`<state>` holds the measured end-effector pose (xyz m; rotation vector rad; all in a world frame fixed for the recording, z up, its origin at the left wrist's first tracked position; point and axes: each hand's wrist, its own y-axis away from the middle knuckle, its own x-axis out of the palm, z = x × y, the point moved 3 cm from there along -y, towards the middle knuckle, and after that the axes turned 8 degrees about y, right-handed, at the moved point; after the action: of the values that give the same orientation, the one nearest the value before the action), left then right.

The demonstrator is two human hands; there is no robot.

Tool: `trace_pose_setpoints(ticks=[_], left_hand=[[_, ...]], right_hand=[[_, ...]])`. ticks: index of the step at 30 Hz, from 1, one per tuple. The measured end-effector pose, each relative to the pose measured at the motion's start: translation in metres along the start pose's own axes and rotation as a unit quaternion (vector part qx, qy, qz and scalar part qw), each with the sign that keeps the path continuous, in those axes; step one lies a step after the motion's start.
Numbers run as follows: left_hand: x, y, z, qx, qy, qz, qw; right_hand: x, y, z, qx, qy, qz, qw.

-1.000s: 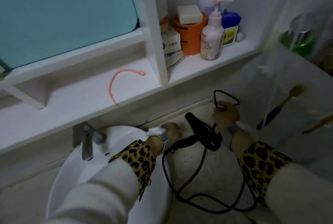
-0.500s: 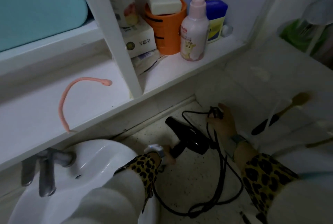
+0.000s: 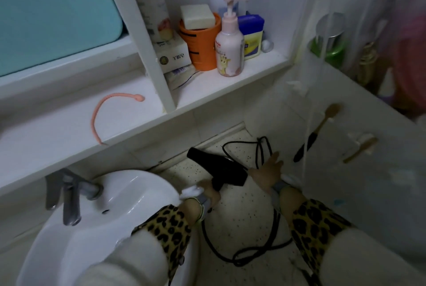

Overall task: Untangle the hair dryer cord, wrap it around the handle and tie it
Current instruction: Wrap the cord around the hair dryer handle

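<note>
1. A dim bathroom: a white sink (image 3: 96, 216) at lower left, a white shelf (image 3: 230, 85) above it carrying bottles and an orange cup (image 3: 200, 41), and a speckled floor (image 3: 242, 212) far below the hands.
2. The black hair dryer (image 3: 219, 168) is held in the air over the floor, just right of the sink, its nozzle pointing up and left toward the wall.
3. The left hand (image 3: 211, 193) has its grip closed around the dryer's handle, though the fingers are mostly hidden behind the wrist.
4. The right hand (image 3: 268, 170) holds strands of the cord (image 3: 260, 149); its fingers look loosely spread, and I cannot tell how firmly the grip is closed.
5. Part of the cord loops above the right hand, and a long run hangs below both wrists in a loose, crossed loop (image 3: 251, 255).
6. No cord is wound on the handle yet, so untangling seems the step in hand.
7. Risks: pulling on the crossed lower loop could tighten it into a knot; a loose right grip could let the strands slip; the hanging loop could snag on the sink edge.
</note>
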<state>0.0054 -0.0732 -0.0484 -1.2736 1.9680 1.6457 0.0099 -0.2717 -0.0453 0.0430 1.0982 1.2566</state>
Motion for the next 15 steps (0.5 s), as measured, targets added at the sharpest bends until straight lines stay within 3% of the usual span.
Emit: trace_pose_setpoints(ticks=[4,9,15], left_hand=[[-0.015,0.048,0.004,-0.006,0.073,-0.087,0.994],[-0.027,0.104,0.020,0.021,0.109,-0.150,0.982],[-0.022,0.174,0.046,0.024,0.147,-0.246,0.958]], right_hand=[[0.005,0.024,0.002,-0.050,0.130,0.087,0.986],[-0.006,0.053,0.007,-0.066,0.070,0.050,0.994],[-0.005,0.107,-0.006,-0.177,0.074,0.195,0.962]])
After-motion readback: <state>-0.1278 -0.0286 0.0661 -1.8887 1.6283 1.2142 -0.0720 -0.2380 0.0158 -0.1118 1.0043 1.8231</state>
